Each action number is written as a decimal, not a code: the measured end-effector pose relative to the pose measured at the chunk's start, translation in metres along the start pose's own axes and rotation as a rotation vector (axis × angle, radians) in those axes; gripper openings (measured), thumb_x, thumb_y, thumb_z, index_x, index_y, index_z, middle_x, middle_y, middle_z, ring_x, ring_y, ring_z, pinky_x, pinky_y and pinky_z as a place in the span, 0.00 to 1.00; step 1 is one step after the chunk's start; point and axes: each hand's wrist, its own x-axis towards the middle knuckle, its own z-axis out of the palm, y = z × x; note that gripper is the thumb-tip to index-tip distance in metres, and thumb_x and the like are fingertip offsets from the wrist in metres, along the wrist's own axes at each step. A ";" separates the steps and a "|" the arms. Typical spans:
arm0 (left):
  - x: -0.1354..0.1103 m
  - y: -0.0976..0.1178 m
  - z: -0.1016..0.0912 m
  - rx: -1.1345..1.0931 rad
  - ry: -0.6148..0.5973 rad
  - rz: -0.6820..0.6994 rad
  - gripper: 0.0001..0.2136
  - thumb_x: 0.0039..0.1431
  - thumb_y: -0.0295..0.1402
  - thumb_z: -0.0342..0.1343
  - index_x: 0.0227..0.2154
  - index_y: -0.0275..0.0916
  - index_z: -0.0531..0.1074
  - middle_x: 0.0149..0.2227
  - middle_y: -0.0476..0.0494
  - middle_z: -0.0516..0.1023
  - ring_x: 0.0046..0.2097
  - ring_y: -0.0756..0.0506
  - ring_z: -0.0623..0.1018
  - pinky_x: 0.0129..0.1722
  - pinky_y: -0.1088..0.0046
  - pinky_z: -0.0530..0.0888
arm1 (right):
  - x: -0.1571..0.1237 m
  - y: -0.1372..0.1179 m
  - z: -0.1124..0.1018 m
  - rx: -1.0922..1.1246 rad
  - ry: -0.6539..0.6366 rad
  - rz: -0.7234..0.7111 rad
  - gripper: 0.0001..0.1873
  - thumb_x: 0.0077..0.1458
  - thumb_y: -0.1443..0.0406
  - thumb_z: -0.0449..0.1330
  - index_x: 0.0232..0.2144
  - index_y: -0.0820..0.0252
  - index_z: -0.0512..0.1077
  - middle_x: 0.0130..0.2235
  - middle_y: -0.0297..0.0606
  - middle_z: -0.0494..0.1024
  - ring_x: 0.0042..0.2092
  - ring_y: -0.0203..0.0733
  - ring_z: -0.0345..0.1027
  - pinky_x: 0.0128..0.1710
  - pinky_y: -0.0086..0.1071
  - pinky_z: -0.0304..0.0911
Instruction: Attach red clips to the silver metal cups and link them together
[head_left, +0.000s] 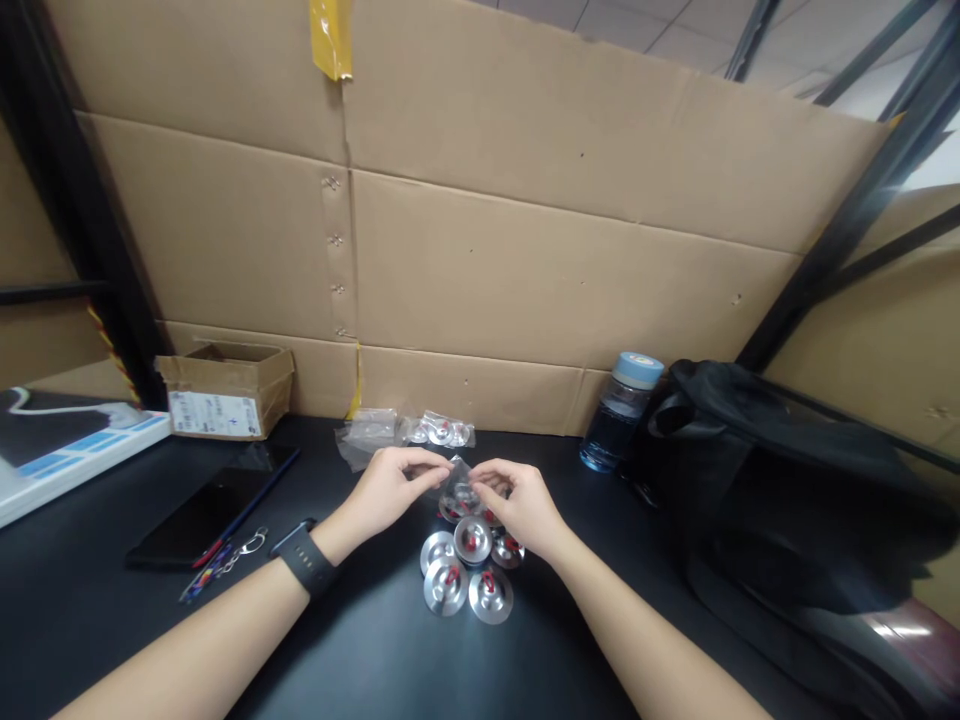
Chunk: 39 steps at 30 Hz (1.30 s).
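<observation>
My left hand (401,487) and my right hand (517,500) meet over the middle of the black table, fingers pinched on the two sides of a small clear plastic bag (457,475). Right below the bag lies a cluster of shiny round metal discs (472,540), shaped like small finger cymbals with raised centres. Red loops (489,580) show on several of them. Some discs overlap, and those at the back are partly hidden by the bag and my fingers. Whether anything sits inside the bag is hard to make out.
Behind my hands lie clear plastic bags (371,428) and packed discs (442,430). To the left are an open cardboard box (225,392), a dark tablet (214,510), a keychain (225,565) and a white power strip (90,455). A water bottle (619,412) and black bag (787,490) stand right.
</observation>
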 end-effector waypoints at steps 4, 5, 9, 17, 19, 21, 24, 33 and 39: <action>-0.001 0.001 0.003 -0.027 -0.062 0.002 0.11 0.63 0.40 0.60 0.41 0.40 0.81 0.41 0.43 0.85 0.41 0.43 0.83 0.42 0.69 0.77 | 0.000 0.001 0.001 -0.004 0.037 -0.022 0.07 0.57 0.67 0.64 0.37 0.58 0.81 0.34 0.37 0.84 0.35 0.41 0.78 0.34 0.31 0.69; -0.001 0.002 0.003 -0.027 -0.086 0.004 0.11 0.63 0.39 0.60 0.42 0.40 0.80 0.41 0.43 0.85 0.40 0.44 0.83 0.42 0.70 0.77 | 0.000 0.001 0.001 -0.010 0.049 -0.030 0.06 0.57 0.67 0.64 0.37 0.57 0.81 0.33 0.37 0.84 0.34 0.41 0.77 0.33 0.31 0.68; -0.004 0.005 0.005 0.006 -0.172 0.009 0.12 0.60 0.37 0.61 0.45 0.39 0.78 0.40 0.44 0.84 0.39 0.45 0.82 0.40 0.71 0.76 | -0.002 0.001 0.004 -0.018 0.092 -0.041 0.06 0.56 0.67 0.64 0.34 0.57 0.82 0.31 0.36 0.84 0.30 0.40 0.75 0.32 0.31 0.68; -0.007 0.007 0.006 0.096 -0.227 0.060 0.09 0.60 0.36 0.61 0.41 0.40 0.80 0.38 0.46 0.84 0.39 0.44 0.81 0.41 0.71 0.76 | -0.004 -0.003 0.008 0.102 0.169 0.023 0.06 0.55 0.65 0.66 0.34 0.58 0.83 0.34 0.40 0.85 0.31 0.42 0.75 0.31 0.32 0.69; -0.007 0.007 0.006 0.075 -0.242 0.057 0.09 0.61 0.36 0.60 0.40 0.40 0.80 0.38 0.45 0.84 0.40 0.44 0.82 0.43 0.70 0.76 | -0.002 -0.004 0.007 0.114 0.185 0.017 0.06 0.55 0.64 0.66 0.34 0.59 0.83 0.35 0.40 0.85 0.31 0.42 0.76 0.32 0.32 0.70; -0.006 0.007 0.006 0.065 -0.253 0.049 0.08 0.63 0.36 0.58 0.41 0.40 0.80 0.38 0.45 0.85 0.41 0.44 0.83 0.44 0.70 0.77 | -0.001 -0.005 0.004 0.116 0.207 0.001 0.06 0.56 0.64 0.66 0.34 0.59 0.83 0.36 0.40 0.85 0.32 0.42 0.75 0.33 0.32 0.70; -0.006 0.008 0.006 0.028 -0.229 0.031 0.10 0.63 0.36 0.58 0.44 0.40 0.78 0.41 0.43 0.84 0.43 0.43 0.83 0.47 0.68 0.77 | 0.001 -0.006 0.000 0.129 0.248 -0.017 0.06 0.57 0.63 0.66 0.34 0.59 0.81 0.35 0.40 0.84 0.32 0.41 0.75 0.33 0.32 0.69; -0.005 0.013 0.013 -0.214 -0.002 0.011 0.19 0.64 0.39 0.60 0.55 0.40 0.67 0.45 0.39 0.82 0.46 0.42 0.82 0.48 0.64 0.78 | 0.000 -0.007 0.007 0.298 0.128 0.041 0.12 0.53 0.60 0.69 0.38 0.60 0.77 0.31 0.38 0.82 0.32 0.41 0.75 0.32 0.32 0.70; -0.006 0.016 0.011 -0.219 0.102 -0.010 0.27 0.62 0.38 0.61 0.60 0.44 0.58 0.36 0.48 0.81 0.30 0.48 0.81 0.34 0.73 0.77 | -0.002 -0.006 0.007 0.299 0.068 0.036 0.20 0.55 0.62 0.67 0.50 0.57 0.70 0.32 0.34 0.80 0.30 0.37 0.73 0.31 0.28 0.67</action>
